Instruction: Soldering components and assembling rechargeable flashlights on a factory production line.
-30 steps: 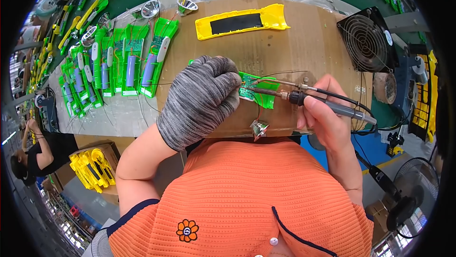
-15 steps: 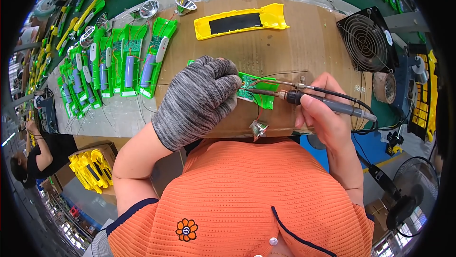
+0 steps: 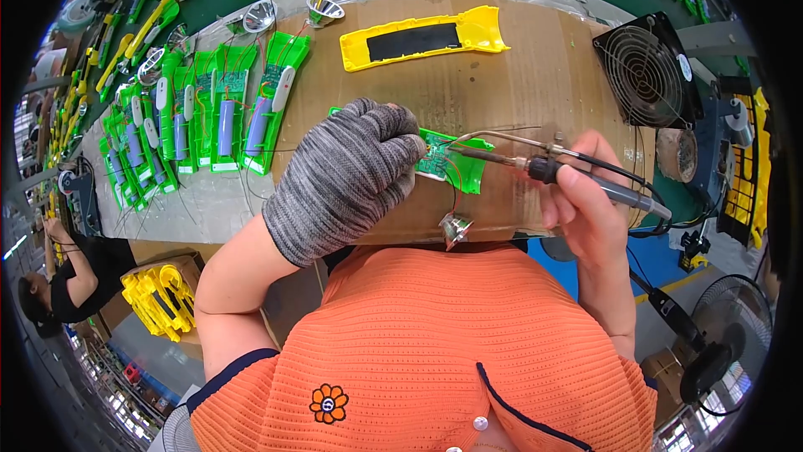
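Observation:
My left hand (image 3: 347,172), in a grey striped fingerless glove, is closed over a green plastic housing (image 3: 470,178). Its fingertips pinch together at the left edge of the green circuit board (image 3: 435,159); what lies between them is hidden. My right hand (image 3: 590,193) grips a soldering iron (image 3: 619,193) with a thin metal feed tube (image 3: 502,137) along it. The iron's tip points left, over the board, but contact cannot be made out. Below the housing, a small silver reflector cup (image 3: 456,228) hangs on wires near the table's front edge.
Several green housings (image 3: 226,109) with batteries and wired reflectors stand in a row at left. A yellow shell (image 3: 418,38) with a black pad lies at the back. A black fan (image 3: 648,67) stands back right. Yellow shells fill a box (image 3: 188,264) below left, with another person beyond.
My right hand has drawn the soldering iron a little to the right, and more of the board shows. My left hand stays nearly in place.

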{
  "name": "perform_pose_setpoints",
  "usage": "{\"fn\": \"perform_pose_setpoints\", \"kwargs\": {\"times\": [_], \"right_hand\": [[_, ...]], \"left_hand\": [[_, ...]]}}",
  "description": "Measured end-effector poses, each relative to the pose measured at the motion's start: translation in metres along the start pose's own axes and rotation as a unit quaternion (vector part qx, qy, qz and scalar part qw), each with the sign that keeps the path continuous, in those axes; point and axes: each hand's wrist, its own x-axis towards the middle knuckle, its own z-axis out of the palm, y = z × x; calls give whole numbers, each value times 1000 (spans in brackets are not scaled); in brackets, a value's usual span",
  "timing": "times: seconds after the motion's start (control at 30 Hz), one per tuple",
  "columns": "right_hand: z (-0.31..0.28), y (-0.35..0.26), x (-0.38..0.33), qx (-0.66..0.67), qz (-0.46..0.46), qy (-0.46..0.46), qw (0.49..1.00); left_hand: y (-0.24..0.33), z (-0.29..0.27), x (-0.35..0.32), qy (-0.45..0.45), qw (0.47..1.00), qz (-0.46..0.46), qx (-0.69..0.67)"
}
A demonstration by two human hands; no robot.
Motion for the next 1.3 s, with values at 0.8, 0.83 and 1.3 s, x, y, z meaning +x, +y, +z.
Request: {"fn": "perform_pose_setpoints", "kwargs": {"times": [0.8,0.83,1.3], "right_hand": [[-8,7,-8,71,-103,53,991],[-5,5,-8,82,-125,60,987],[-29,-3,-11,129,-198,100,966]], "left_hand": [[-13,-13,19,42,994,-53,89],[-22,-11,26,63,984,-39,159],[17,26,74,-3,997,62,46]]}}
